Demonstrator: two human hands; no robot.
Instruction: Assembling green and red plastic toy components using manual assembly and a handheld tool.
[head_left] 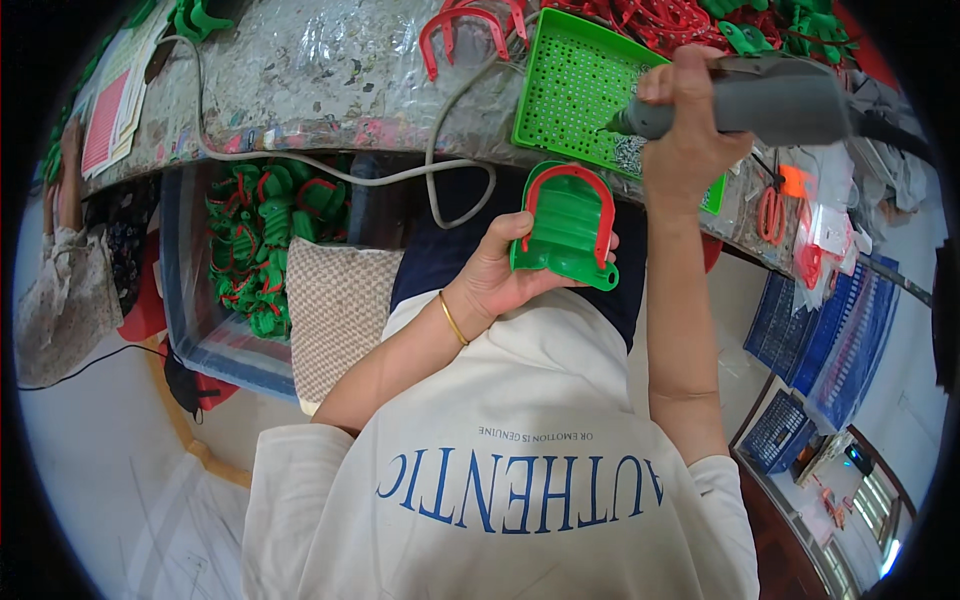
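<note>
My left hand (485, 280) holds a green plastic part (565, 228), thumb on its left edge and fingers beneath. A red U-shaped frame (606, 215) lies along the rim of that part. My right hand (690, 135) is wrapped round a grey electric screwdriver (775, 105), which lies nearly level with its tip pointing left. The tip is over a bright green perforated basket (570, 70), and I cannot tell whether it touches anything there. Small silvery screws (628, 158) lie in the near part of the basket, partly hidden by my right hand.
Loose red U-shaped frames (470, 35) lie on the worn table (300, 80), where a pale cable (330, 172) loops over the edge. Left of my lap, a bin (190, 300) holds many green-and-red parts. Orange-handled scissors (771, 215) lie at right. Another person's arm (70, 190) shows far left.
</note>
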